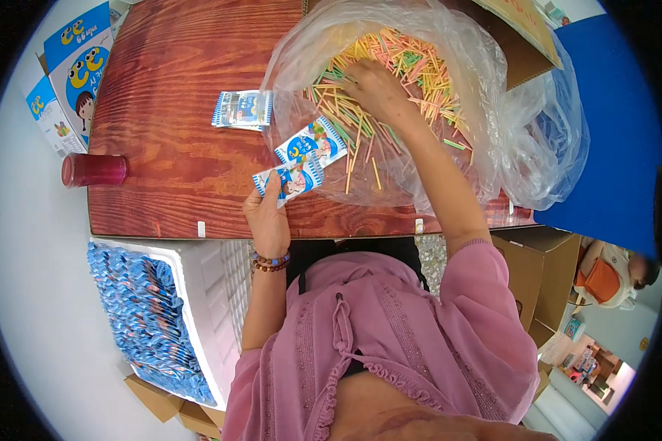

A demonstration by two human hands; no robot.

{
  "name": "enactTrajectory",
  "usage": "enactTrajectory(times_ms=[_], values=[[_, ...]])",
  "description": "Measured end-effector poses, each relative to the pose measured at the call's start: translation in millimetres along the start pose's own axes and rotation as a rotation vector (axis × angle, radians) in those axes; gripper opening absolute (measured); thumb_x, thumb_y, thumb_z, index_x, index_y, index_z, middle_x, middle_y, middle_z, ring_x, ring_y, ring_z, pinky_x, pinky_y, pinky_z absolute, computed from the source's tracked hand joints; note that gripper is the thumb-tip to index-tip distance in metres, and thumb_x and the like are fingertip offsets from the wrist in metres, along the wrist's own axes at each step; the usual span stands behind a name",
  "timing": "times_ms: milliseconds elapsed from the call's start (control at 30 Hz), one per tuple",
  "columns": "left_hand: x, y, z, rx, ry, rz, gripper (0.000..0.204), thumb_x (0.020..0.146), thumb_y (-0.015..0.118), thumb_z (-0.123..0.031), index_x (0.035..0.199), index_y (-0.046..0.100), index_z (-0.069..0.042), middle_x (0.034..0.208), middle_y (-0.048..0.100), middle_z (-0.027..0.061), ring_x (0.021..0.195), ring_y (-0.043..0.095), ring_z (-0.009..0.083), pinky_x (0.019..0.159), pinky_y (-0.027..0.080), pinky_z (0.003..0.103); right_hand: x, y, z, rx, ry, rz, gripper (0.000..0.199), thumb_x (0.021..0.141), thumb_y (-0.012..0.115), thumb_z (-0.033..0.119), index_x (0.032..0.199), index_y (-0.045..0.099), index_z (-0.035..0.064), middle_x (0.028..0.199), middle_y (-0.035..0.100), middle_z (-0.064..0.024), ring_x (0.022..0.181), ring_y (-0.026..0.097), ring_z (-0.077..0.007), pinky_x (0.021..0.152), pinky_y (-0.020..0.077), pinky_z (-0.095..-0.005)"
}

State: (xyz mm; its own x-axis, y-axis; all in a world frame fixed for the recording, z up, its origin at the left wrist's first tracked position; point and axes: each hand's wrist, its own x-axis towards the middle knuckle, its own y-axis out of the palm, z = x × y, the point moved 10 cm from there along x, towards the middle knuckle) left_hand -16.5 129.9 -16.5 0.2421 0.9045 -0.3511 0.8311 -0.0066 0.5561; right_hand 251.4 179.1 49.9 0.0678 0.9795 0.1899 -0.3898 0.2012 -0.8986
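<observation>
My left hand point(269, 213) pinches a small blue and white packet point(290, 180) between thumb and fingers, over the table's front edge. A second packet point(316, 143) of the same kind lies just beyond it, partly overlapped. In the large clear plastic bag point(485, 66) is a heap of thin pink, yellow and green sticks point(426, 73). My right hand point(379, 92) reaches into the heap from the right, its fingers bent down around some sticks; the fingertips are hidden. Loose sticks lie spread on the plastic toward me.
More packets point(243, 110) lie on the reddish wooden table point(176, 147). A pink cylindrical container point(95, 170) stands at its left edge, near printed cartons point(88, 73). Below left, a white foam box point(206, 316) holds many blue packets. Cardboard boxes point(544, 272) stand at right.
</observation>
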Motion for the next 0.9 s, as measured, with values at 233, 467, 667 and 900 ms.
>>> enactTrajectory(times_ms=[233, 467, 667, 900], values=[[0, 1, 2, 0.014, -0.003, -0.008, 0.012, 0.091, 0.061, -0.008, 0.096, 0.066, 0.002, 0.095, 0.068, 0.0067, 0.084, 0.063, 0.0102, 0.077, 0.051, 0.026, 14, 14, -7, -0.161, -0.066, -0.005, 0.026, 0.082, 0.054, 0.013, 0.105, 0.061, 0.0015, 0.104, 0.058, -0.0168, 0.102, 0.055, -0.033, 0.09, 0.0437, -0.0419], [3, -9, 2, 0.036, 0.016, -0.003, 0.018, 0.093, 0.059, -0.013, 0.098, 0.065, 0.003, 0.101, 0.068, 0.011, 0.09, 0.066, 0.016, 0.08, 0.053, 0.029, -16, 13, -4, 0.07, -0.013, 0.219, 0.031, 0.083, 0.059, 0.022, 0.107, 0.06, 0.0025, 0.106, 0.057, -0.0153, 0.105, 0.054, -0.0325, 0.092, 0.0426, -0.0425], [0, 5, 1, 0.019, 0.003, 0.017, 0.013, 0.091, 0.061, -0.01, 0.096, 0.067, 0.001, 0.096, 0.068, 0.0056, 0.085, 0.062, 0.0088, 0.077, 0.05, 0.025, -20, 3, 6, -0.232, 0.126, 0.195, 0.053, 0.077, 0.065, 0.037, 0.116, 0.054, 0.0017, 0.117, 0.056, -0.0156, 0.114, 0.05, -0.0341, 0.097, 0.0374, -0.0487], [-3, -5, 2, 0.046, 0.019, 0.011, 0.018, 0.093, 0.058, -0.013, 0.099, 0.065, 0.003, 0.101, 0.068, 0.0109, 0.09, 0.066, 0.0167, 0.082, 0.053, 0.03, -18, 24, 8, -0.335, 0.179, 0.31, 0.039, 0.077, 0.06, 0.025, 0.107, 0.057, -0.0013, 0.113, 0.058, -0.0192, 0.111, 0.053, -0.0322, 0.095, 0.0385, -0.0454]])
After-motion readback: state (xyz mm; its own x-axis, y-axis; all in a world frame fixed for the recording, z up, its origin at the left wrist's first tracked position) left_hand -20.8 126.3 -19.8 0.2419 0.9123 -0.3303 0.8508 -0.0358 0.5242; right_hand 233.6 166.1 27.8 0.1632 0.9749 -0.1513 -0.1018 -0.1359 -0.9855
